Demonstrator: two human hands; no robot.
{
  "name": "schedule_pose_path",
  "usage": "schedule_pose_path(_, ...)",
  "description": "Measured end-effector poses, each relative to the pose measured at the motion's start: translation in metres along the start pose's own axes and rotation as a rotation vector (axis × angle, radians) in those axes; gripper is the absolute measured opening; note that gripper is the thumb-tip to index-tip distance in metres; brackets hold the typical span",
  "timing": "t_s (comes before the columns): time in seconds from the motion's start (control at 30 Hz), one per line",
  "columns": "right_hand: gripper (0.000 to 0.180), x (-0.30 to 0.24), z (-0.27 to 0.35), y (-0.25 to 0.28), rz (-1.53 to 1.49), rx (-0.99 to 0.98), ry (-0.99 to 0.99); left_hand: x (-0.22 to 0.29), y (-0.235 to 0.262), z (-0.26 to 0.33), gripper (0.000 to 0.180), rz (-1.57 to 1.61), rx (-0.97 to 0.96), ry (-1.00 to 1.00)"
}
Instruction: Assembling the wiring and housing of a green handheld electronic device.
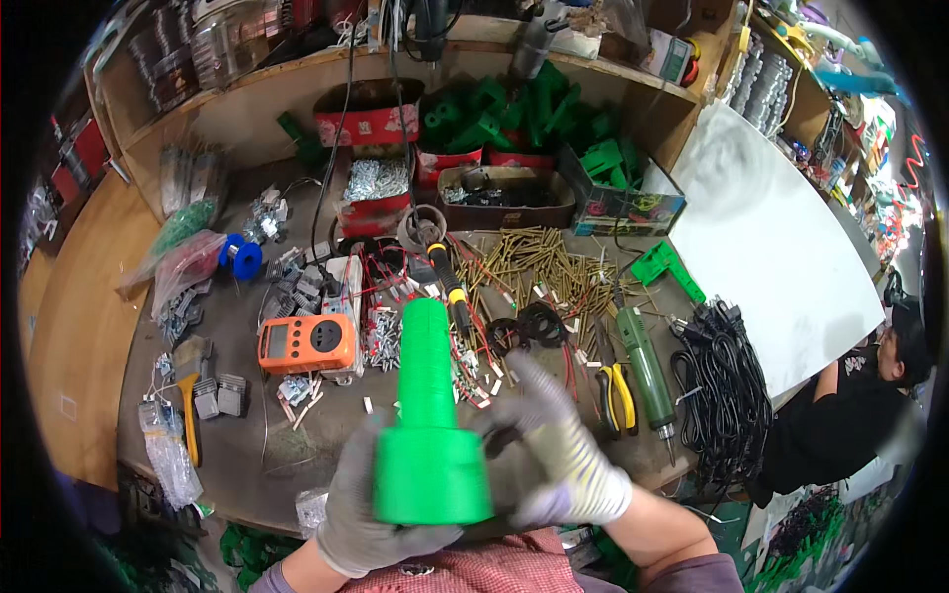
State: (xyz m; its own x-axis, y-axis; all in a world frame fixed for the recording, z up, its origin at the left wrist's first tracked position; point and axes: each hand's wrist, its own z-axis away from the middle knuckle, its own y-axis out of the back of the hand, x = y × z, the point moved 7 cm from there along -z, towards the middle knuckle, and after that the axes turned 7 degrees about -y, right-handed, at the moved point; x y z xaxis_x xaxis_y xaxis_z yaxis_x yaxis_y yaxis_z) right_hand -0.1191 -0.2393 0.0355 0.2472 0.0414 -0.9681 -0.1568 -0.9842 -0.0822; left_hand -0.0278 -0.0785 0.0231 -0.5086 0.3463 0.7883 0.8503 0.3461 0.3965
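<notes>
My left hand (361, 494), in a grey-and-white work glove, is closed around the wide lower end of a bright green plastic piece (430, 435). That piece has a ribbed narrower neck, which points away from me over the bench. Close to its right side is my right hand (559, 440), gloved too and smeared by motion. Its fingers stand apart in a curve, and a dark patch by the fingertips is too blurred to make out. Just beyond the neck lies a black-and-yellow handled tool (450, 282), among wires and brass-coloured screws (539, 262).
An orange multimeter (306, 341) lies left. Yellow-handled pliers (618, 395), a green electric screwdriver (645, 366) and bundled black cables (722, 385) lie right. Boxes of green parts (623, 188) and a metal-parts tray (376, 183) line the back. Another person (840, 415) sits far right.
</notes>
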Motion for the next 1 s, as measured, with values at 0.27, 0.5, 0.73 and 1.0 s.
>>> schedule_pose_path(0.27,0.105,-0.014,0.011,-0.012,0.219,-0.129,-0.111,0.021,-0.001,-0.002,0.11,-0.3,-0.007,0.107)
schedule_pose_path(0.5,0.08,-0.02,-0.049,0.097,1.674,0.184,-0.282,-0.007,0.015,0.039,0.103,0.723,0.606,0.329)
schedule_pose_path(0.73,0.021,0.062,-0.172,0.126,1.987,0.097,-0.108,-0.018,0.019,0.041,0.112,0.808,0.626,0.393)
schedule_pose_path(1.0,0.02,0.088,-0.198,0.131,1.857,-0.044,-0.378,-0.007,0.039,0.045,0.098,0.829,0.764,0.424)
